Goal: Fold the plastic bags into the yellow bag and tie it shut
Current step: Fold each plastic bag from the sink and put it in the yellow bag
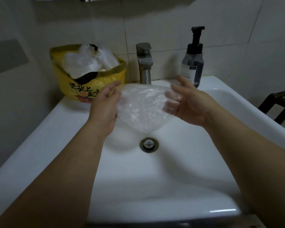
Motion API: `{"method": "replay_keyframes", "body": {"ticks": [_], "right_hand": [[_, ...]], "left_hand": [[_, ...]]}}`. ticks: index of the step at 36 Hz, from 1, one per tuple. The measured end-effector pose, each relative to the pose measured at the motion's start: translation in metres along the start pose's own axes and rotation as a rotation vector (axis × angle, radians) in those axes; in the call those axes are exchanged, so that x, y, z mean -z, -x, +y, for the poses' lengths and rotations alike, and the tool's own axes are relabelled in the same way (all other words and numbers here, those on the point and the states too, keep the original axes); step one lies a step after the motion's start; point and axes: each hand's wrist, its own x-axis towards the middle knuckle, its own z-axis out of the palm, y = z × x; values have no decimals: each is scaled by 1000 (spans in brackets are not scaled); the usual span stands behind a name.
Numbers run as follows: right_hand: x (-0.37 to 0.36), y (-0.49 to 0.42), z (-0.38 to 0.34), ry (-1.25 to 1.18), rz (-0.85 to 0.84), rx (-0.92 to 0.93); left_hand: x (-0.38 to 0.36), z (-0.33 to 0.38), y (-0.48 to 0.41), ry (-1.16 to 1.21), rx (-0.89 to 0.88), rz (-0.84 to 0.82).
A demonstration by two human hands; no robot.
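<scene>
1. Yellow printed plastic fills the upper left of the frame: the yellow bag stands on the back left corner of the white basin, its mouth open and its rim sagging at the front. Crumpled see-through plastic bags sit inside it and rise above the rim.
2. Just right of and below the yellow bag, the left hand reaches in from the lower left. Its thumb points up and its fingers are curled round the left edge of a clear plastic bag, gripping it.
3. At the centre of the frame the clear plastic bag is stretched between the two hands, above the bowl and in front of the tap. It is wrinkled and cloudy, wide at the top and narrowing to a rounded bottom that hangs just above the drain.
4. Behind the bag, the metal tap stands upright at the back of the basin, against the pale wall tiles.
5. Right of centre, the right hand holds the bag's right edge. Its fingers are loosely bent and show through the film that covers them, with the thumb raised above.
6. Further right, at the back edge, a grey pump bottle with a black pump head stands upright, just behind the right hand.
7. At the far right edge, a dark frame shows beyond the basin; what it belongs to I cannot tell.
</scene>
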Motion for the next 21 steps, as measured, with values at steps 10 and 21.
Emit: {"method": "replay_keyframes", "body": {"ticks": [10, 21], "right_hand": [[-2, 2, 6, 91, 49, 34], [9, -5, 10, 515, 180, 32]], "left_hand": [[17, 3, 11, -196, 46, -81], [27, -10, 10, -652, -112, -41]]}}
